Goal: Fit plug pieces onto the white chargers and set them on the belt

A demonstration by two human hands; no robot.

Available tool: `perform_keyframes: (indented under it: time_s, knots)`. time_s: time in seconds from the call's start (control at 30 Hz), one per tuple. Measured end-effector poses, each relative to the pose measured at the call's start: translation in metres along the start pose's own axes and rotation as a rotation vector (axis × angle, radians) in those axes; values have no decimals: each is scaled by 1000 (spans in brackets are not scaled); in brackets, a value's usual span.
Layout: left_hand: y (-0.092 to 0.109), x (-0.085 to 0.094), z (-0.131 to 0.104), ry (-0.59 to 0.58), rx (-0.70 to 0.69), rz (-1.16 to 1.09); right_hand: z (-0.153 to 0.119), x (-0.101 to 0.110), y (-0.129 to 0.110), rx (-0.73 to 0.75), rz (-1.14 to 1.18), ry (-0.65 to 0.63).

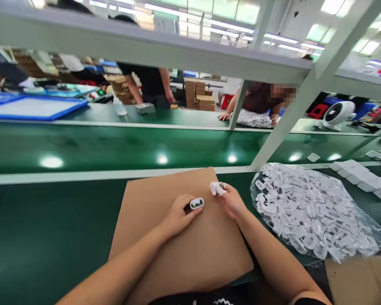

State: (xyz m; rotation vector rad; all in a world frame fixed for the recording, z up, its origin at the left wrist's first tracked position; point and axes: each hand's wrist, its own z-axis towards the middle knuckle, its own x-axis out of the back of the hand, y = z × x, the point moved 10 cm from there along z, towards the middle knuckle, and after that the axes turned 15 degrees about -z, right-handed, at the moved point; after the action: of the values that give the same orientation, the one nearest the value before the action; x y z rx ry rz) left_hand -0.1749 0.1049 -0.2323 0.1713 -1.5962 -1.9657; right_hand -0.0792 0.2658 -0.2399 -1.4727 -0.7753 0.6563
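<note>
My left hand [180, 214] is closed around a small white oval housing [197, 203], whose near end is open and shows dark parts with a yellowish spot inside. To its right, my right hand [232, 201] pinches a small white plastic part [216, 188]; its exact kind cannot be made out. Both hands are above a brown cardboard sheet [165, 254], and the two white pieces are apart. Right of my right forearm lies a clear plastic bag [311, 207] filled with many loose white plastic parts.
White box-shaped pieces [362, 176] line the green bench at far right. A pale slanted post [282, 114] and a green conveyor [114, 146] lie ahead. Beyond stand a bottle [119, 106], a white fan [339, 113] and blue-framed panels [34, 106]. Co-workers are across the line.
</note>
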Motion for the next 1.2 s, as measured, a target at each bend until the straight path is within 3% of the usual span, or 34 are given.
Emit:
perform_keyframes:
  time_s: [0.13, 0.37, 0.47, 0.6, 0.8, 0.93, 1.2]
  knots:
    - [0, 2, 0, 3, -11, -17, -4, -12, 2, -113, 118, -125]
    - [5, 0, -1, -36, -65, -8, -12, -19, 0, -110, 43, -132]
    - [5, 0, 0, -38, -72, 8, -14, -16, -9, -10, -110, -30]
    - [3, 2, 1, -23, -80, 13, -26, -19, -38, 262, -420, 69]
    - [-2, 2, 2, -16, -81, -17, -47, -53, -63, 636, -831, -32]
    - [-3, 4, 1, 0, -81, -44, -49, -66, -61, 726, -1014, -46]
    - [0, 4, 1, -12, -69, -49, -45, -75, -65, 745, -1238, -75]
